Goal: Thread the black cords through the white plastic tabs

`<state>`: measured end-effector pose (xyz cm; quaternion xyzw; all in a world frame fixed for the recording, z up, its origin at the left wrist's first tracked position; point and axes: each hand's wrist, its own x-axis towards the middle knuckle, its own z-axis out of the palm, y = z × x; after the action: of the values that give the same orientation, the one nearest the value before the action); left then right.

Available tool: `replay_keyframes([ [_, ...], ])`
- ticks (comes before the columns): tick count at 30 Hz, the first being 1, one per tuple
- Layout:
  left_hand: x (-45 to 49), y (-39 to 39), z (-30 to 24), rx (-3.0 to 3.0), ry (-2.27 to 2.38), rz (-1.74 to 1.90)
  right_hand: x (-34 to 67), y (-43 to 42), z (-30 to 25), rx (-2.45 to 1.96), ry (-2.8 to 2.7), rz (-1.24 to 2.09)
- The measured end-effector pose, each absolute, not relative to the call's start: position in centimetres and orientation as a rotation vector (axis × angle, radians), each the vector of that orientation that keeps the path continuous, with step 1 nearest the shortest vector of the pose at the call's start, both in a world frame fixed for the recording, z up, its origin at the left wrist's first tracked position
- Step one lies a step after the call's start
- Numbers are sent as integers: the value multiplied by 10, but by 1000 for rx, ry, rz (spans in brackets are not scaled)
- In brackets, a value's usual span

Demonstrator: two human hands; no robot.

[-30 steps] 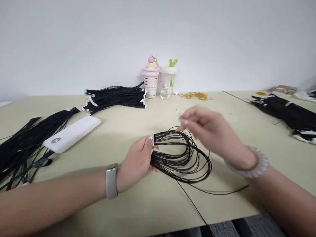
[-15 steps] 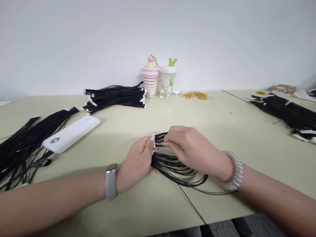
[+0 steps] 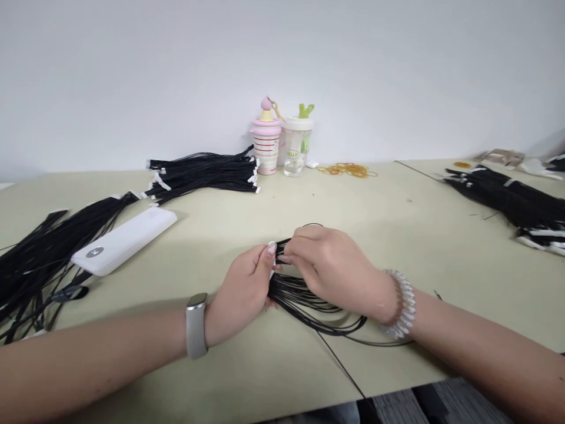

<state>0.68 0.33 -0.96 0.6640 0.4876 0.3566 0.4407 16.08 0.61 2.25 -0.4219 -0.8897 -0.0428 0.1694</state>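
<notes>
A looped bundle of thin black cables [image 3: 309, 300] with white connector ends is held just above the table's middle. My left hand [image 3: 242, 288], with a grey band at the wrist, is closed round the white ends, thumb on top. My right hand [image 3: 333, 268], wearing a clear coil bracelet, pinches the black strands right beside the left thumb. Its fingertips partly cover the strands there. The cables curve back below the right hand, and one long strand runs toward the right forearm.
Left of the hands lie a white power bank [image 3: 126, 240] and a pile of black cables [image 3: 75, 238]. Along the wall are another cable bundle [image 3: 203, 172], a striped cup [image 3: 266, 147], a clear cup [image 3: 296, 150] and rubber bands [image 3: 346, 171]. More cables [image 3: 512, 194] lie far right.
My right hand has slid slightly left along the strands, closer to the left thumb. The left hand keeps its hold. The whole view has shifted a little.
</notes>
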Motion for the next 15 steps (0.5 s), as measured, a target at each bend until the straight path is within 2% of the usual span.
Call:
replay_keyframes([
  [6, 6, 3, -9, 1499, 1226, 918, 184, 14, 35, -1263, -2507, 139],
  [13, 5, 8, -12, 1244, 1211, 1007, 213, 9, 51, -1418, -2208, -100],
  [15, 4, 9, -13, 1192, 1200, 1046, 217, 3, 57, -1518, -2278, 21],
])
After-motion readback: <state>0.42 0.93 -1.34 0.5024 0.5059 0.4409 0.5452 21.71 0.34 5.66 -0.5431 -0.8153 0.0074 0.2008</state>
